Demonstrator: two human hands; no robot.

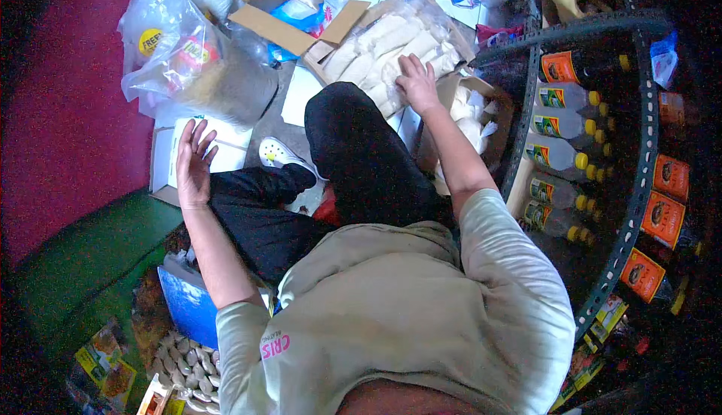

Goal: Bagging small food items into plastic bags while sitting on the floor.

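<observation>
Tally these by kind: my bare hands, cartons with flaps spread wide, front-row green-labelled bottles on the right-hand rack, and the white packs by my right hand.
Bare hands (left hand, right hand): 2
Flap-spread carton: 1
Green-labelled bottles, front row: 5
Total: 8
White packs: too tightly bunched to count, left out.

1 wide fisheye view downward from head-height

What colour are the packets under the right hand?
The packets are off-white, seen best in the head view.
</observation>
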